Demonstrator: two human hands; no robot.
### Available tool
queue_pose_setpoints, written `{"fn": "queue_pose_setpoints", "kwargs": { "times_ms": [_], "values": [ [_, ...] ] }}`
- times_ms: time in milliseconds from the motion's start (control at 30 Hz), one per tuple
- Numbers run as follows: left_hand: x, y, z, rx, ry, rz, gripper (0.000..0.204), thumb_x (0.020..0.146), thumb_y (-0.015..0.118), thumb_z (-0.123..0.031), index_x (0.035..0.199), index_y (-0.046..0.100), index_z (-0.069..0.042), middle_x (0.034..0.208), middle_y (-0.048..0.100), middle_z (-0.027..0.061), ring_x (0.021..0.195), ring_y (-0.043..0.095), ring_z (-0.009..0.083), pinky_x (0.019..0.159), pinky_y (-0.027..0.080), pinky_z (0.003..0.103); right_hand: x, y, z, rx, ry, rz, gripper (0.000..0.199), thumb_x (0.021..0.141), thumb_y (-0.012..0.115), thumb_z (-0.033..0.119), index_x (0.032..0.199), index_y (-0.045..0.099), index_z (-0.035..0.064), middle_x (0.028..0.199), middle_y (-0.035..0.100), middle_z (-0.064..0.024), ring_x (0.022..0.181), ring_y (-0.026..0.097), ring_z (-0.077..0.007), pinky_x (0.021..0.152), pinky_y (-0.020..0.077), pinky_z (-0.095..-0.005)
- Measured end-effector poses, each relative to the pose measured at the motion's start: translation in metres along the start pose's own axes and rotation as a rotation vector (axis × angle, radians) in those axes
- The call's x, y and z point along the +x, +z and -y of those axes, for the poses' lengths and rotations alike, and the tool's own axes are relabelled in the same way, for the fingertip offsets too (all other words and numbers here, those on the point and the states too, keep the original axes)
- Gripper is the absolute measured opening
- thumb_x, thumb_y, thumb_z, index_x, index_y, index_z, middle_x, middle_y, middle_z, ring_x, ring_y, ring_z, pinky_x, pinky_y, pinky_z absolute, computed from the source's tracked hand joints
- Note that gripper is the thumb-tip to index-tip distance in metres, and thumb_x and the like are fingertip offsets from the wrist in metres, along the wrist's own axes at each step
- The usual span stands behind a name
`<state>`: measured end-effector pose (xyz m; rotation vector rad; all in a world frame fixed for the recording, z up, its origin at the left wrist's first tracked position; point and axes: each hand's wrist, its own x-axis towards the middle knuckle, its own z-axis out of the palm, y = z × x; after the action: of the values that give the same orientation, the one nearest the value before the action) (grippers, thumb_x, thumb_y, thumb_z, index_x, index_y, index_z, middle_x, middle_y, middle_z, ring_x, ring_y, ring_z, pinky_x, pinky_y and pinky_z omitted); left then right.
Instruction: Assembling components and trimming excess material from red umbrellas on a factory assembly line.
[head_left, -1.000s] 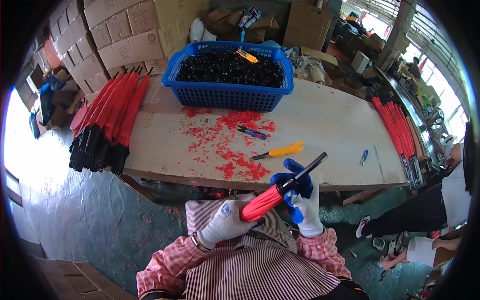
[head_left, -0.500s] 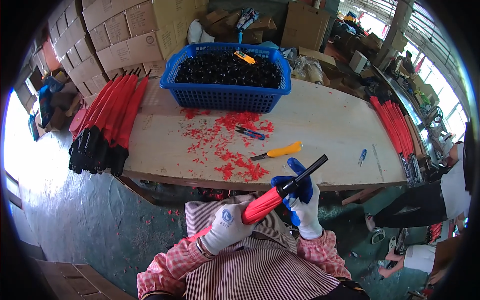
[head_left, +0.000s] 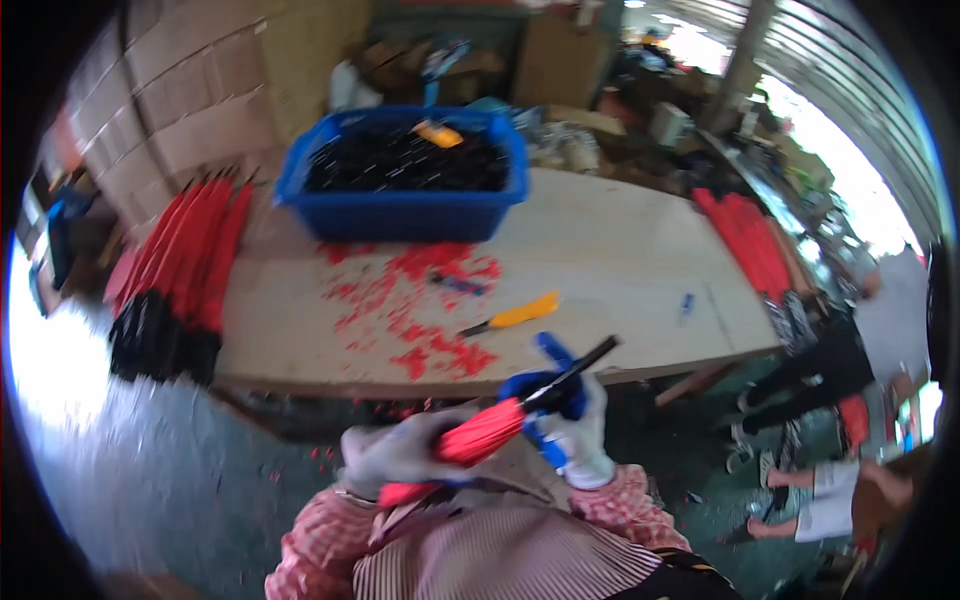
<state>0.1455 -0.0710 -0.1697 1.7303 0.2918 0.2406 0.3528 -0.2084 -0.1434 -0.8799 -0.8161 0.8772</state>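
In front of my waist I hold a folded red umbrella (head_left: 480,432), tilted with its black shaft end up and to the right. My left hand (head_left: 400,456), in a white glove, is wrapped round the red cloth. My right hand (head_left: 578,432), in a white and blue glove, grips the black part where the cloth ends; its blue index finger points up beside the shaft. Motion blur smears both hands. Beyond them on the table (head_left: 610,270) lie a yellow-handled knife (head_left: 522,311) and small dark blue thread snips (head_left: 458,284).
Red scraps (head_left: 420,265) litter the table around the tools. A blue basket (head_left: 400,215) of small black parts stands at the back. Red umbrellas (head_left: 190,250) are bundled at the left edge, more umbrellas (head_left: 745,240) at the right. Another person (head_left: 890,310) is at the right.
The whole view has shifted, so the table and basket appear farther left and slightly lower. Both hands keep their hold on the umbrella.
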Motion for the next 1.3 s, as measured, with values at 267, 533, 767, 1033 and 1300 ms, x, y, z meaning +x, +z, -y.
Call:
{"fn": "queue_pose_setpoints", "kwargs": {
  "times_ms": [267, 533, 767, 1033, 1300],
  "values": [
    [-0.022, 0.006, 0.108, -0.449, -0.276, 0.363, 0.091, 0.069, 0.100, -0.028, 0.143, 0.055, -0.002, 0.125, 0.070, 0.0145, 0.115, 0.067, 0.0257, 0.104, 0.053, 0.040, 0.001, -0.018, 0.041, 0.175, 0.076, 0.198, 0.097, 0.089, 0.082, 0.008, 0.166, 0.024, -0.0017, 0.130, 0.070, -0.0148, 0.112, 0.068, -0.0175, 0.095, 0.0551, -0.0301],
    [-0.025, 0.047, 0.046, -0.339, -0.265, 0.013, 0.081, 0.075, 0.097, -0.022, 0.141, 0.054, -0.002, 0.116, 0.073, 0.0148, 0.089, 0.072, 0.0231, 0.084, 0.059, 0.038, 0.001, -0.026, 0.032, -0.011, -0.001, 0.129, 0.086, 0.095, 0.073, 0.004, 0.167, 0.026, 0.0026, 0.131, 0.068, -0.0097, 0.112, 0.063, -0.0125, 0.103, 0.0502, -0.0317],
    [0.039, 0.089, 0.004, -0.039, 0.410, -0.317, 0.037, 0.089, 0.087, -0.024, 0.114, 0.074, -0.001, 0.086, 0.074, 0.0100, 0.076, 0.064, 0.0156, 0.072, 0.055, 0.032, -0.001, -0.022, 0.042, 0.097, 0.018, 0.168, 0.085, 0.092, 0.078, 0.008, 0.164, 0.033, 0.0019, 0.126, 0.069, -0.0074, 0.104, 0.064, -0.0120, 0.100, 0.0527, -0.0314],
    [0.033, 0.098, -0.020, 0.098, 0.202, -0.461, 0.032, 0.086, 0.087, -0.019, 0.101, 0.073, 0.005, 0.083, 0.074, 0.0064, 0.074, 0.063, 0.0132, 0.067, 0.052, 0.033, -0.004, -0.020, 0.041, 0.058, 0.010, 0.109, 0.077, 0.094, 0.061, -0.009, 0.165, 0.033, 0.0037, 0.127, 0.070, -0.0076, 0.110, 0.065, -0.0109, 0.098, 0.0535, -0.0286],
    [0.033, 0.113, -0.043, 0.207, 0.485, -0.575, 0.031, 0.087, 0.086, -0.015, 0.106, 0.072, 0.005, 0.090, 0.075, 0.0069, 0.075, 0.065, 0.0141, 0.070, 0.054, 0.034, -0.002, -0.038, 0.023, 0.059, 0.031, 0.114, 0.085, 0.093, 0.081, 0.014, 0.162, 0.034, 0.0002, 0.138, 0.064, -0.0111, 0.123, 0.066, -0.0205, 0.108, 0.0507, -0.0366]
  ]
}}
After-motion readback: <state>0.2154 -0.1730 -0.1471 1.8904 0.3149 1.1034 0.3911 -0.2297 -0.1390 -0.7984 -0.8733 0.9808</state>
